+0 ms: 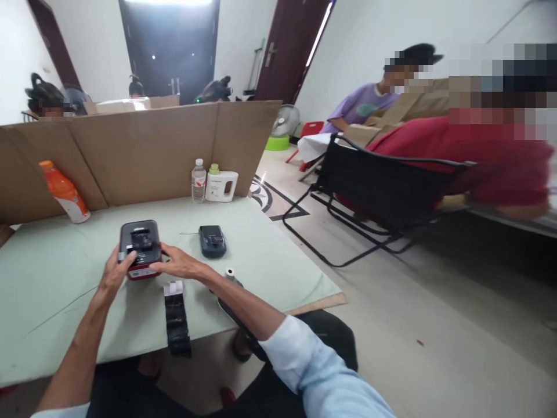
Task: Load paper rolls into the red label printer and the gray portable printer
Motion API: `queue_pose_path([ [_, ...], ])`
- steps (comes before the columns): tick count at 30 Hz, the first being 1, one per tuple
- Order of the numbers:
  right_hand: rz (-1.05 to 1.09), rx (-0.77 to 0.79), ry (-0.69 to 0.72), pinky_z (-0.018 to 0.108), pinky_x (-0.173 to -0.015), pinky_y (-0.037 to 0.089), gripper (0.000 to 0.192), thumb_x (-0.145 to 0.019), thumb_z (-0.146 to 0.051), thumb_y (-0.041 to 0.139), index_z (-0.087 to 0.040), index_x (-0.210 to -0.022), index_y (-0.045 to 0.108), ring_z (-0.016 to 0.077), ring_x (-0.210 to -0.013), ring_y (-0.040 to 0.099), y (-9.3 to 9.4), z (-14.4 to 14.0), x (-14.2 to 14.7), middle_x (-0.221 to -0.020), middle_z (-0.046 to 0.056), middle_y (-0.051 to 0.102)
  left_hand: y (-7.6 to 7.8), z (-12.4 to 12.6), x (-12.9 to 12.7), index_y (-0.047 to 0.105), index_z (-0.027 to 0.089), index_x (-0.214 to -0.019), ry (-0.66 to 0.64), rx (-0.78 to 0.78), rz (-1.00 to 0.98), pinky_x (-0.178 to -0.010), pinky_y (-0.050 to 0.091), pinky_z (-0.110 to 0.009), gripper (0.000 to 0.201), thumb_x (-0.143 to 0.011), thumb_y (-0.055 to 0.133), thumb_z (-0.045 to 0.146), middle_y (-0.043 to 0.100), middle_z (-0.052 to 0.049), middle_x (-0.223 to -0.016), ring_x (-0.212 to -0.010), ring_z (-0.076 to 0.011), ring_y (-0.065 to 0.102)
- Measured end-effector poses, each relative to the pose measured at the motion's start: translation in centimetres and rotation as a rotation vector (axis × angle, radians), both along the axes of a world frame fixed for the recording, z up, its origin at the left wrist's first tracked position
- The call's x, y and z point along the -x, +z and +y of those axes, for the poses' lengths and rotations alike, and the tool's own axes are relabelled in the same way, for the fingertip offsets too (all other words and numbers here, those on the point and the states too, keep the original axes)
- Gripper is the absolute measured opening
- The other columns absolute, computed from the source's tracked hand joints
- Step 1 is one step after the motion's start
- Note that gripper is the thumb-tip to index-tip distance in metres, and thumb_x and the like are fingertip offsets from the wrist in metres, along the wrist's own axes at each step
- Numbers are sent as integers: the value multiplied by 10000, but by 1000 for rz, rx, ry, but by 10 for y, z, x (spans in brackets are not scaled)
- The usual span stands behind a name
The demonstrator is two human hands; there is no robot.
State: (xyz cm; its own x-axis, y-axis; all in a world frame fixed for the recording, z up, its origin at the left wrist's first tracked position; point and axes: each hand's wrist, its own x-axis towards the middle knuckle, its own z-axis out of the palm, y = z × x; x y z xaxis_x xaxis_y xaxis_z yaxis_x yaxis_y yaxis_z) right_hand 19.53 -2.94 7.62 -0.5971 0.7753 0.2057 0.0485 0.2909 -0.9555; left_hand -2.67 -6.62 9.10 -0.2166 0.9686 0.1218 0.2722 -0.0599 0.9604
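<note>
Head view: my left hand (pixel 114 274) and right hand (pixel 178 264) both curl around a red-and-black device (pixel 139 247) on the green table (pixel 52 278). At one o'clock stand a clear water bottle (pixel 199 181) and white jug (pixel 221 186), contents unclear.
</note>
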Motion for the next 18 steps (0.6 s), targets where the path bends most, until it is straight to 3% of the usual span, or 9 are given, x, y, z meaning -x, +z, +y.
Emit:
queue_pose_path([
  [4,-42,-4,-58,495,-1088,496,620,-855,-441,748,-209,-1413,610,312,-1201,665,-6,4,-37,-1323,85,714,-13,11,-39,607,142,-1376,-120,12,-67,-1038,539,-454,770,-766,786,577,709,-145,-1309,-1177,-324,677],
  [8,-67,-15,-99,529,-1104,481,607,-874,-446,723,-182,-1408,610,332,-1232,652,-21,7,-55,-1342,107,706,-23,15,-54,560,123,-1423,-228,29,-93,-1076,513,-487,811,-786,783,573,691,-171,-1346,-1218,-343,661],
  [13,25,7,-92,522,-1122,475,663,-873,-453,743,-196,-1456,559,320,-1280,629,-39,5,-61,-1390,107,678,-26,17,-45,553,113,-1440,-351,20,-9,-1143,459,-522,815,-800,774,566,659,-173,-1408,-1301,-362,614],
  [18,-6,-17,-133,520,-1095,488,669,-864,-372,751,-196,-1472,534,314,-1246,635,-36,1,-63,-1369,113,676,-21,27,-26,590,126,-1401,-353,-21,158,-1136,477,-523,739,-799,778,512,629,-178,-1444,-1313,-359,608],
])
